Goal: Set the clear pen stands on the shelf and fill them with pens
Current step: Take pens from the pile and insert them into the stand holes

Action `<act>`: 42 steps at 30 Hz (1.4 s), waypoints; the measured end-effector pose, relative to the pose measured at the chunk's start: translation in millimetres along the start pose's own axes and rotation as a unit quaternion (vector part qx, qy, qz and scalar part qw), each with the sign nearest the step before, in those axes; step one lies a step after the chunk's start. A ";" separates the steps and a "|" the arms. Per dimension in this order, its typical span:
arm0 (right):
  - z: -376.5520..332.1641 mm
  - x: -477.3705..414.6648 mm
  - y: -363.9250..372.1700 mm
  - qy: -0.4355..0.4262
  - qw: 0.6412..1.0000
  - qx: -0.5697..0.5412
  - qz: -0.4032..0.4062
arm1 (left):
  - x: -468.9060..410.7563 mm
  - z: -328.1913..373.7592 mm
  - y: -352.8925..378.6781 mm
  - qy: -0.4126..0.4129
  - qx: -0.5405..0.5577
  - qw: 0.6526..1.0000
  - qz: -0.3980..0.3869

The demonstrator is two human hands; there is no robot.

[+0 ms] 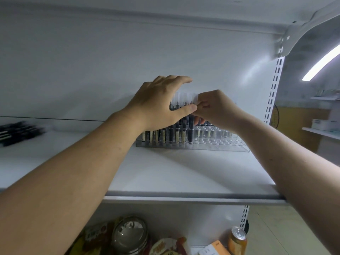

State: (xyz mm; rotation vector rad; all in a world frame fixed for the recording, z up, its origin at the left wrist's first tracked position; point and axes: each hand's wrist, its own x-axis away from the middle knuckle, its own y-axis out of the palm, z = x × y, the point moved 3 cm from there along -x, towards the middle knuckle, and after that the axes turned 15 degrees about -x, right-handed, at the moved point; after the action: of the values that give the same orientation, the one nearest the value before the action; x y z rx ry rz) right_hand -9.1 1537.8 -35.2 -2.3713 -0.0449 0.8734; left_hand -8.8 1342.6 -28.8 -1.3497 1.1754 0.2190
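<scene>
Pinching an upright pen (196,99), the right hand (218,110) is nearer the empty right holes of the stand (230,145); the left hand (161,100) spreads loosely over the standing pens (181,130).

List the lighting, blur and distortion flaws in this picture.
Head view: the light strip at upper right is blown out; the loose pens at far left are smeared by blur; the slotted upright bows from wide-angle distortion; soft shadows lie across the shelf.

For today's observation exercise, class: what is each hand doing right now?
Left hand: arched over the pens, thumb against them; grip cannot be told.
Right hand: pinches one pen.
</scene>
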 end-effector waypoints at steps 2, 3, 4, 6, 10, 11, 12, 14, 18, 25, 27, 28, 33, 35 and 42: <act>0.0 0.9 -1.0 0.002 1.000 0.011 -0.004 | 0.2 0.3 0.3 -0.001 0.001 1.000 -0.002; -0.3 1.6 -1.8 0.001 1.000 0.021 -0.007 | 0.3 0.5 0.5 -0.001 0.000 1.000 -0.003; -0.6 2.2 -3.2 -0.001 0.999 0.031 -0.008 | 0.4 0.7 0.4 -0.001 0.000 1.000 -0.003; -1.6 2.5 -6.9 -0.012 0.999 0.030 0.007 | 0.6 0.5 0.1 -0.002 -0.002 1.000 -0.003; -2.6 -1.7 -20.5 -0.092 0.990 -0.004 0.104 | 0.6 -1.9 -5.6 -0.014 0.004 1.000 0.005; -3.6 -3.2 -23.4 -0.112 0.985 -0.008 0.129 | 0.6 -3.3 -9.3 -0.019 0.002 1.000 0.010; -6.3 -4.9 -25.0 -0.126 0.981 -0.008 0.147 | 0.9 -5.0 -14.5 -0.021 -0.005 1.000 0.016; -18.3 -8.9 -22.9 -0.144 0.977 0.002 0.159 | 1.6 -11.6 -27.5 -0.030 -0.016 0.999 0.022; -64.5 -20.2 3.0 -0.197 0.970 0.052 0.132 | 13.9 -48.8 -54.6 -0.084 -0.017 0.996 -0.001; -147.5 -59.9 126.3 -0.240 0.969 0.064 0.015 | 93.3 -164.1 -97.9 -0.241 -0.088 0.958 -0.131; -166.9 -74.4 167.2 -0.242 0.967 0.077 -0.030 | 124.3 -198.5 -102.7 -0.282 -0.109 0.936 -0.179; -174.1 -81.1 185.7 -0.242 0.965 0.091 -0.050 | 139.8 -214.0 -103.0 -0.300 -0.118 0.924 -0.208; -170.4 -97.7 258.9 -0.232 0.964 0.091 -0.091 | 196.1 -265.5 -85.6 -0.322 -0.194 0.863 -0.339; -155.9 -97.9 275.9 -0.225 0.963 0.105 -0.110 | 203.3 -276.1 -77.4 -0.319 -0.201 0.861 -0.341; -144.1 -99.4 282.9 -0.223 0.967 0.064 -0.104 | 189.4 -286.5 -59.6 -0.319 -0.186 0.853 -0.369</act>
State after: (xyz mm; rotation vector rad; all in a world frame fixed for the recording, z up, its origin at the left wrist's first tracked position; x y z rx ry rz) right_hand -48.3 1207.7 -47.3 -1.9669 -0.3966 1.2446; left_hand -28.8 997.2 -71.8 -1.7824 0.0086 0.3100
